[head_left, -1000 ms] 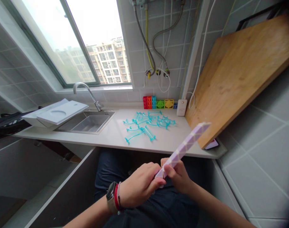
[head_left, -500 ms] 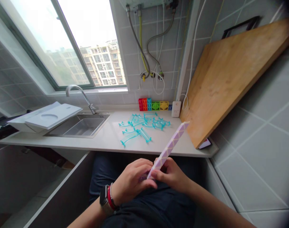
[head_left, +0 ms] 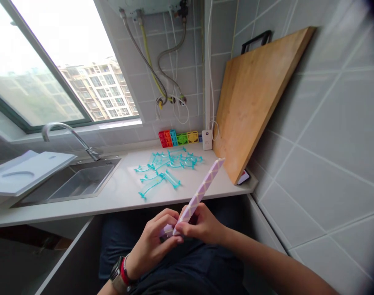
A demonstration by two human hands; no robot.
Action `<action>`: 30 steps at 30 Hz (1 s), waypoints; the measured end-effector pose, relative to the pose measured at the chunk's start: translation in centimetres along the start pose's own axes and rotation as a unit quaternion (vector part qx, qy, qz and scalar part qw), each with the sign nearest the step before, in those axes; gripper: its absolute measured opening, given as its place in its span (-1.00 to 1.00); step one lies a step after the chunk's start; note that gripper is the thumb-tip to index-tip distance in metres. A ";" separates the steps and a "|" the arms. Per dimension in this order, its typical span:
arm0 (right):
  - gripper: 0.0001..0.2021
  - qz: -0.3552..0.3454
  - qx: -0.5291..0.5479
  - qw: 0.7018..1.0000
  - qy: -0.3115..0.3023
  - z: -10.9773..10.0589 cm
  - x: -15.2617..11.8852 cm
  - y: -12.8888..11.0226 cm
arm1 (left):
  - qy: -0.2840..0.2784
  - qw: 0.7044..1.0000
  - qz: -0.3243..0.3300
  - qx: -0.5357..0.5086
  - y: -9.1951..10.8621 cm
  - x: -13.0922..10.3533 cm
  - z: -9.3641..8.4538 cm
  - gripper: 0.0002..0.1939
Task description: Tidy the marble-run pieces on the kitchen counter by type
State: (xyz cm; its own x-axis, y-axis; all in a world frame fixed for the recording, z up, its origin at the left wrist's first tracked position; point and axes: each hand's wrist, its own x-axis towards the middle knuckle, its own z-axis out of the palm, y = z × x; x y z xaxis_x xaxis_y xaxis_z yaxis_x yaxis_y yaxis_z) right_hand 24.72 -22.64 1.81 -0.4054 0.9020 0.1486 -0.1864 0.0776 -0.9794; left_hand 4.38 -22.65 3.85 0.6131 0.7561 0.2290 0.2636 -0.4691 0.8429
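Observation:
A purple-and-cream snake twist puzzle (head_left: 200,192) made of wedge segments is in both my hands, above my lap. Its long straight part slants up to the right, over the counter's front edge. My right hand (head_left: 202,225) pinches this bar near its lower end, thumb on the near side. Fingers curled, my left hand (head_left: 157,233) grips a shorter purple section that bends off to the left. The palm and fingers hide part of that section. Beyond the puzzle, several clear turquoise plastic pieces with flared ends (head_left: 160,176) lie loosely on the white counter (head_left: 119,198).
A row of coloured plastic blocks (head_left: 177,138) stands against the wall beside a small white box (head_left: 207,140). A wooden board (head_left: 251,102) leans at the right, a phone (head_left: 243,177) at its foot. At left are the sink (head_left: 85,180), faucet (head_left: 70,131) and white panels (head_left: 30,172).
My view has turned to the right, so the scene sits further left. The left fingers have shifted on the puzzle, showing more of the purple section beside the bar. Both hands keep hold.

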 end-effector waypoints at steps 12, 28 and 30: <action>-0.78 -0.017 -0.076 0.997 0.029 0.1 -0.3 0.7 | 0.058 0.993 -0.010 0.102 0.4 0.3 0.2 -0.84; -0.81 -0.098 -0.279 0.955 0.037 -1.4 0.5 0.9 | 0.048 0.979 -0.084 0.178 0.9 0.3 -0.2 -0.92; -0.79 -0.113 -0.285 0.952 0.000 -1.7 0.6 0.6 | 0.059 0.980 -0.076 0.172 1.1 0.1 -0.1 -0.92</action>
State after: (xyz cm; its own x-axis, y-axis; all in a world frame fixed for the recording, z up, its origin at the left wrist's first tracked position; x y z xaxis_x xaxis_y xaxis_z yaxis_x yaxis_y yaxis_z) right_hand 25.90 -21.36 1.02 -0.4128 0.8346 0.3648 0.2459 0.4877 -0.8377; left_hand 4.67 -23.04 4.81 0.4616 0.8676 0.1851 0.5929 -0.4569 0.6631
